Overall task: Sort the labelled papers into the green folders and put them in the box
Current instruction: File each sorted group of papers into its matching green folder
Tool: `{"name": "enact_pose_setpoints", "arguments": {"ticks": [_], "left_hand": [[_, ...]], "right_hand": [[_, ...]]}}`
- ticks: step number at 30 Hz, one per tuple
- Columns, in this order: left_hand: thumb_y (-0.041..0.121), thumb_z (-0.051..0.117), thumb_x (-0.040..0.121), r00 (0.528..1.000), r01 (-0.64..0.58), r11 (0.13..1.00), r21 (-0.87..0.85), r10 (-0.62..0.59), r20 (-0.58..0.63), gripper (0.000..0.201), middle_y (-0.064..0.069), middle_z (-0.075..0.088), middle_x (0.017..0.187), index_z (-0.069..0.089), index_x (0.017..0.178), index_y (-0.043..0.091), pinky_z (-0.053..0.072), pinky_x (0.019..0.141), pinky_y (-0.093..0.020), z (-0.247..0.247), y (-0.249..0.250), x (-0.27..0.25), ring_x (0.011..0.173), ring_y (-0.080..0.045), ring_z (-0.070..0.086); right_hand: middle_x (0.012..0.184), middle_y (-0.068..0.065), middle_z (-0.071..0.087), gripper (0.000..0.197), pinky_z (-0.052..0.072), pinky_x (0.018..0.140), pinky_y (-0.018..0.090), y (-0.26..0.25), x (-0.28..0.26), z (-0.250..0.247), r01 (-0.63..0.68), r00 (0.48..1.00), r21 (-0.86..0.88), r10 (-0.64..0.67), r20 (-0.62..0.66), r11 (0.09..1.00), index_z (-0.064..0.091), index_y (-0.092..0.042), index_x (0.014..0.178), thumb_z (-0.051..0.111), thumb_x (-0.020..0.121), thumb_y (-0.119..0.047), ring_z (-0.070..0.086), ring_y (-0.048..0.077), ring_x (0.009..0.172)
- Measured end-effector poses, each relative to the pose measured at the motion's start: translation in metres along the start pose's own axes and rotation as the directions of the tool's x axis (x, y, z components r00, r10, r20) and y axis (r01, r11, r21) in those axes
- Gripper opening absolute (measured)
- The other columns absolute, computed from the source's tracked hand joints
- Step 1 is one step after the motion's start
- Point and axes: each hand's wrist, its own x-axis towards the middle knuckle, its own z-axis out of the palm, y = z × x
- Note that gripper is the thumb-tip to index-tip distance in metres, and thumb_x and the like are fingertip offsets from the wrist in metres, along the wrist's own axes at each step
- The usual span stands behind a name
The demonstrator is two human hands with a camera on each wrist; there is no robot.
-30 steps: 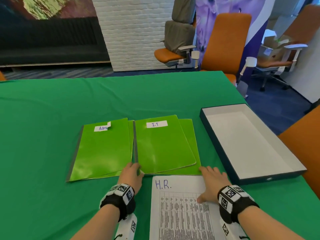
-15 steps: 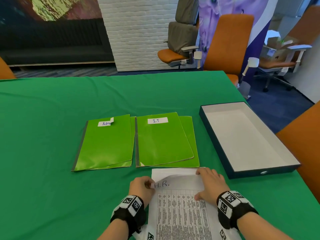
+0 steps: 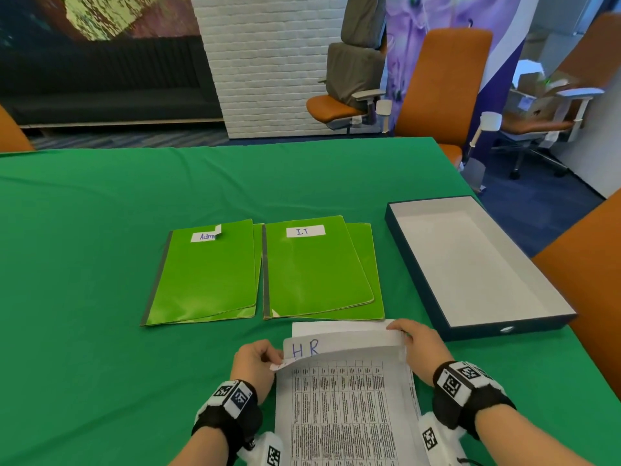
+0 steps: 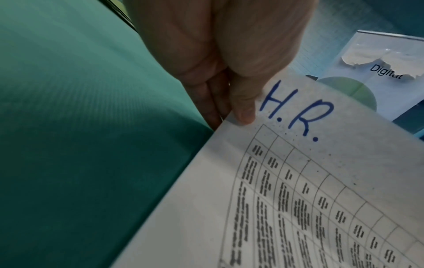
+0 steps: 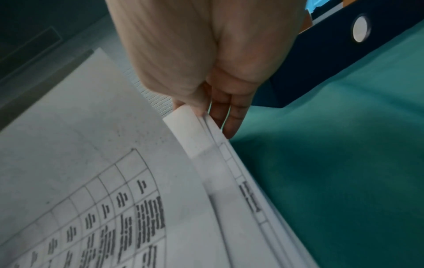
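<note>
Where the stack of printed papers (image 3: pixel 346 412) lies at the near edge of the green-clothed table (image 3: pixel 100 230), both hands lift the far end of its top sheet (image 4: pixel 298 181), marked "H.R." in blue ink. Left hand (image 3: pixel 253 364): thumb over and fingers under the sheet's far left corner, pinching it beside the lettering. Right hand (image 3: pixel 420 348): thumb and fingers pinch the far right corner — possibly more than one sheet, since the right wrist view shows several curled edges (image 5: pixel 206 145) that cannot be told apart. Beyond the stack lie two piles of green folders, the left one labelled "Adm…" (image 3: pixel 205 274) with its label partly folded, the right one labelled "I.T" (image 3: pixel 316 267) atop another folder (image 3: pixel 368 264). To the right stands the open, dark-walled box (image 3: pixel 504 326) — white inside — with an orange chair (image 3: pixel 447 85) behind the table.
</note>
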Motion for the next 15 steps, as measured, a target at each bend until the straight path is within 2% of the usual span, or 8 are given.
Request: {"name": "enact_pose_setpoints", "arguments": {"ticks": [2, 4, 7, 9, 11, 13, 15], "left_hand": [[-0.032, 0.043, 0.066, 0.999, -0.017, 0.998, -0.068, 0.02, 0.034, 0.044, 0.0, 0.071, 0.064, 0.046, 0.044, 0.007, 0.054, 0.054, -0.02, 0.0, 0.002, -0.003, 0.068, -0.016, 0.067], [-0.035, 0.038, 0.063, 0.996, -0.036, 0.994, -0.101, 0.043, 0.072, 0.048, 0.004, 0.07, 0.061, 0.045, 0.039, 0.006, 0.053, 0.053, -0.017, -0.001, 0.003, -0.006, 0.067, -0.014, 0.066], [-0.034, 0.04, 0.064, 0.994, -0.023, 0.993, -0.115, 0.035, 0.101, 0.049, 0.005, 0.069, 0.077, 0.044, 0.04, 0.009, 0.052, 0.055, -0.015, -0.003, 0.007, -0.009, 0.077, -0.011, 0.064], [-0.033, 0.041, 0.066, 0.994, -0.014, 0.993, -0.116, 0.026, 0.105, 0.046, 0.004, 0.067, 0.081, 0.043, 0.043, 0.007, 0.052, 0.056, -0.015, -0.003, 0.006, -0.009, 0.079, -0.01, 0.062], [-0.029, 0.05, 0.068, 0.996, -0.008, 0.995, -0.1, 0.017, 0.084, 0.043, -0.002, 0.07, 0.08, 0.045, 0.047, 0.008, 0.056, 0.06, -0.021, -0.003, 0.004, -0.01, 0.08, -0.018, 0.065], [-0.02, 0.063, 0.069, 0.999, 0.002, 0.998, -0.06, 0.001, 0.052, 0.034, -0.01, 0.07, 0.079, 0.05, 0.057, 0.01, 0.058, 0.072, -0.036, -0.004, 0.003, -0.011, 0.08, -0.025, 0.067], [-0.013, 0.067, 0.071, 0.998, 0.028, 0.998, -0.059, -0.025, 0.05, 0.029, -0.005, 0.07, 0.083, 0.053, 0.078, 0.011, 0.057, 0.075, -0.037, -0.006, 0.006, -0.015, 0.078, -0.021, 0.067]], "right_hand": [[0.103, 0.001, 0.058, 0.037, 0.04, 0.078, 0.019, 0.003, 0.0, 0.0, -0.017, 1.0, 0.029, 0.017, -0.001, 0.999, 0.063, -0.023, 0.106, 0.034, 0.097, -0.001, 0.055, 0.016, 0.092], [0.104, 0.0, 0.06, 0.037, 0.041, 0.083, 0.02, 0.004, 0.0, 0.001, -0.01, 1.0, 0.03, 0.01, 0.009, 0.999, 0.065, -0.024, 0.102, 0.036, 0.096, -0.001, 0.056, 0.016, 0.096], [0.109, -0.006, 0.057, 0.023, 0.036, 0.095, 0.021, 0.004, -0.001, 0.001, 0.012, 1.0, 0.04, -0.012, 0.004, 0.999, 0.066, -0.024, 0.095, 0.051, 0.093, -0.006, 0.052, 0.011, 0.103], [0.108, -0.011, 0.054, 0.01, 0.033, 0.099, 0.022, 0.004, -0.001, 0.001, 0.021, 1.0, 0.028, -0.021, -0.011, 0.999, 0.068, -0.02, 0.091, 0.061, 0.089, -0.012, 0.049, 0.008, 0.104], [0.105, -0.011, 0.058, 0.008, 0.037, 0.097, 0.025, 0.005, 0.0, 0.0, 0.003, 0.999, 0.046, -0.001, -0.054, 0.999, 0.068, -0.02, 0.086, 0.063, 0.087, -0.015, 0.054, 0.01, 0.1], [0.096, -0.005, 0.066, 0.014, 0.044, 0.089, 0.026, 0.003, -0.001, -0.001, -0.014, 0.995, 0.11, 0.025, -0.098, 0.994, 0.065, -0.023, 0.081, 0.062, 0.088, -0.012, 0.06, 0.013, 0.09], [0.088, -0.002, 0.067, 0.018, 0.047, 0.082, 0.027, 0.003, 0.0, -0.001, -0.015, 0.99, 0.173, 0.039, -0.133, 0.985, 0.062, -0.024, 0.079, 0.059, 0.09, -0.01, 0.061, 0.013, 0.085]]}}
